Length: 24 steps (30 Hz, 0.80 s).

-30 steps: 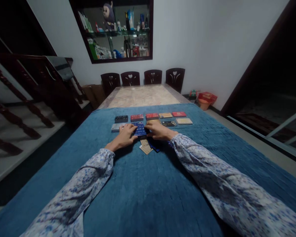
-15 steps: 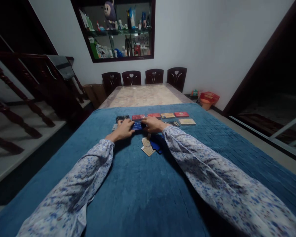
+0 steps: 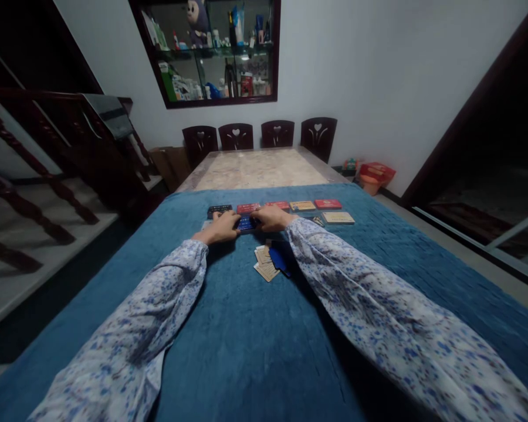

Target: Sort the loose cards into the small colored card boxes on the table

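Note:
A blue card stack (image 3: pixel 246 223) lies on the cloth between my hands. My left hand (image 3: pixel 223 225) grips its left end with curled fingers, and my right hand (image 3: pixel 270 218) closes on its right end. Behind it runs a row of card stacks: a black one (image 3: pixel 219 209), a red one (image 3: pixel 248 208), another red one mostly behind my right hand, a tan one (image 3: pixel 302 206) and a red one at the far right (image 3: pixel 328 204). Closer to me, several loose tan cards (image 3: pixel 266 267) and blue cards (image 3: pixel 280 258) lie overlapping, partly under my right sleeve.
A cream card stack (image 3: pixel 338 218) and a dark patterned one (image 3: pixel 317 221) lie right of my right hand. Blue cloth (image 3: pixel 246 340) covers the near table; the bare stone top (image 3: pixel 264 167) extends beyond it. Dark chairs (image 3: pixel 277 134) stand at the far end.
My hands stay at the two ends of the blue stack with hardly any movement. The view has shifted slightly.

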### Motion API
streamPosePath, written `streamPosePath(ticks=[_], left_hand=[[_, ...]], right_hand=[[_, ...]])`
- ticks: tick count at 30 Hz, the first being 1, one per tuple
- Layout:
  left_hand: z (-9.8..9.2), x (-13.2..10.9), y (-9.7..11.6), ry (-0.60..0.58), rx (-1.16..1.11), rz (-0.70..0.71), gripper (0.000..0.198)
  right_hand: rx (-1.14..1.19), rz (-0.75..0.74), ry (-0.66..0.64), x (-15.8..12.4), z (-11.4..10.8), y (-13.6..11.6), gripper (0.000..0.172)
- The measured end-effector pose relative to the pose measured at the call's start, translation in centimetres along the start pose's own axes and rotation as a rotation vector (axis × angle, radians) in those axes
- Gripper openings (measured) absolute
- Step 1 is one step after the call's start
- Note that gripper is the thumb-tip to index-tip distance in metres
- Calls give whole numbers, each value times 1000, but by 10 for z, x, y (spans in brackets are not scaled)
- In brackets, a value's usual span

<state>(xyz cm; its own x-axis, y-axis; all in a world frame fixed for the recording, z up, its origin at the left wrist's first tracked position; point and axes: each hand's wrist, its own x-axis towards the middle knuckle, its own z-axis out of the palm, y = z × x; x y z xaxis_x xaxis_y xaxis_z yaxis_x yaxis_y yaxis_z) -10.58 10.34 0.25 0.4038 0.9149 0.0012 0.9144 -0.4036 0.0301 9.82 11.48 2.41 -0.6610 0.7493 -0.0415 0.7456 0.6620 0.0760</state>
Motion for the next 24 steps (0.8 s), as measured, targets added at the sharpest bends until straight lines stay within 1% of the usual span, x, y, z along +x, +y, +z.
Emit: streamPosePath(ticks=[5, 10, 16, 24], left_hand=[[0, 4, -1, -28, 21, 3, 38], [1, 8, -3, -40, 58, 32, 35], [1, 11, -7, -40, 33, 80, 33], [1, 12, -5, -28, -12, 102, 38]], right_hand=[[-9, -2, -21, 5, 0, 3, 45], [30, -4, -44, 5, -1, 4, 45], [59, -21, -26, 6, 0, 4, 44], [62, -43, -40, 17, 6, 9, 50]])
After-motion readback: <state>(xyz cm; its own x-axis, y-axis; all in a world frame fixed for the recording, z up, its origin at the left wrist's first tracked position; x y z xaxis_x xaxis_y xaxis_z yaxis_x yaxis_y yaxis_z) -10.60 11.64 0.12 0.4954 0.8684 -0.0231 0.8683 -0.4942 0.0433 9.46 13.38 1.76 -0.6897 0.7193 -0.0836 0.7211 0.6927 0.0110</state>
